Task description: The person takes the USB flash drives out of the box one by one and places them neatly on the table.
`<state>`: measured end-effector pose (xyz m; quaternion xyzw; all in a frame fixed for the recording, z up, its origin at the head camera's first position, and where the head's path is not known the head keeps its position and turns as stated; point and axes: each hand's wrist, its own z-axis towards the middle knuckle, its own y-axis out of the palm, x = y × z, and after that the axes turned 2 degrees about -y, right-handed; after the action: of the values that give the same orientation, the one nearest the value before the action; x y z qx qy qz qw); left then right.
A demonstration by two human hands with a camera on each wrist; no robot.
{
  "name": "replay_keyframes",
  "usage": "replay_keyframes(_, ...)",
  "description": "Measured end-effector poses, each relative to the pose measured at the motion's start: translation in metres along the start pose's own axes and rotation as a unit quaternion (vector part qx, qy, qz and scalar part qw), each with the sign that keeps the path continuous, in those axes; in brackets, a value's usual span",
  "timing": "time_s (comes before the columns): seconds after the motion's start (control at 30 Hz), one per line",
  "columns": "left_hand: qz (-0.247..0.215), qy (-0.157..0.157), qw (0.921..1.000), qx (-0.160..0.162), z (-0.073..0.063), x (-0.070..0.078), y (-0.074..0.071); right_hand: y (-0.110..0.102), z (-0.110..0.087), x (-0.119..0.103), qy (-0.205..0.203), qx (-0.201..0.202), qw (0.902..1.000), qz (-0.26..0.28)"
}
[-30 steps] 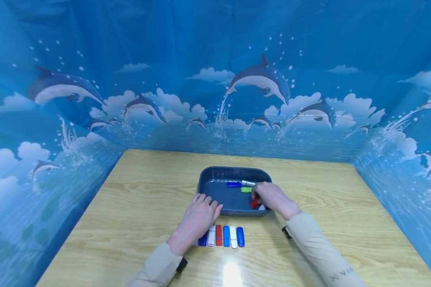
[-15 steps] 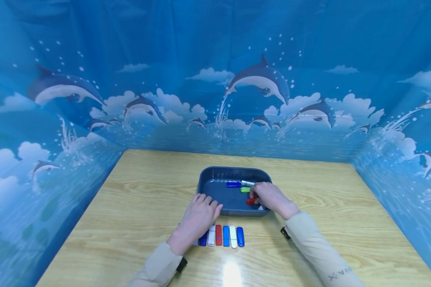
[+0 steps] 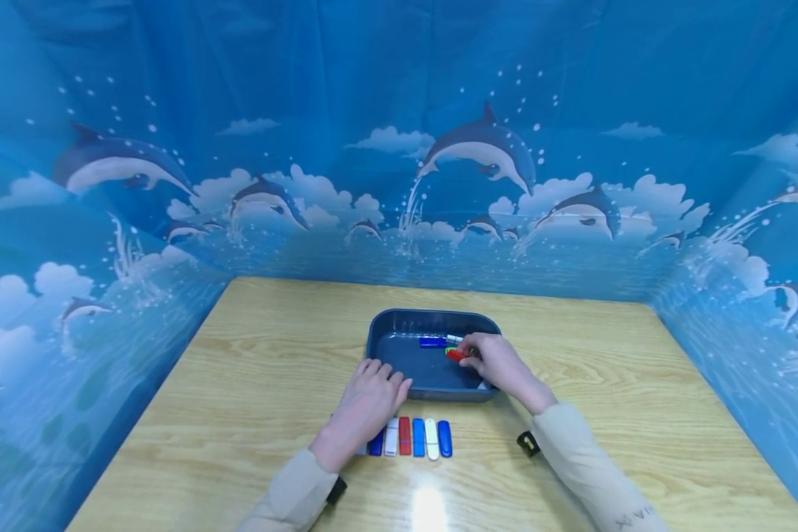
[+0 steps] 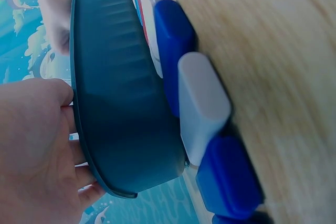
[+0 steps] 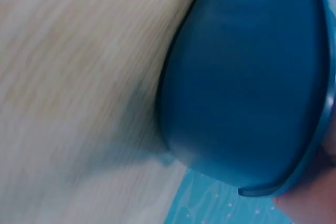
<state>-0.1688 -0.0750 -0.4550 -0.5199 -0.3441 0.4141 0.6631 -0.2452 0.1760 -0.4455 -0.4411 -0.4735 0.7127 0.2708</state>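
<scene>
In the head view, my right hand reaches over the right side of a dark blue plastic bin. Its thumb and fingers pinch a red USB stick, which overlaps a mostly hidden green stick. Just beyond lie a blue stick and a white stick; another white piece shows in the near right corner. My left hand rests on the bin's near left corner. The left wrist view shows its relaxed fingers over the rim, their tips hidden behind it.
Several USB sticks stand side by side in front of the bin, including a red stick, a white stick and a blue stick. My left hand partly covers the row's left end. A dolphin-print curtain surrounds the wooden table.
My right hand has carried the red USB stick from the bin's near right corner, leftward and away from me, to the green stick. My left hand has stayed on the rim.
</scene>
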Motion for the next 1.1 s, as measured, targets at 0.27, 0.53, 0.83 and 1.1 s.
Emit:
replay_keyframes(0.27, -0.003, -0.003, 0.9999, -0.012, 0.000, 0.001, 0.000, 0.001, -0.007, -0.009, 0.065, 0.037, 0.9899, 0.120)
replay_keyframes(0.53, -0.007, -0.001, 0.9999, -0.013, -0.001, 0.001, 0.000, 0.000, -0.019, -0.018, 0.111, 0.067, 0.9595, 0.250)
replay_keyframes(0.83, -0.001, 0.007, 0.9999, 0.008, -0.001, 0.000, 0.001, -0.011, -0.041, -0.034, 0.128, 0.077, 0.9357, 0.320)
replay_keyframes(1.1, -0.006, 0.017, 0.9991, 0.039, 0.000, -0.001, 0.002, -0.011, -0.066, -0.045, 0.162, 0.066, 0.9229, 0.343)
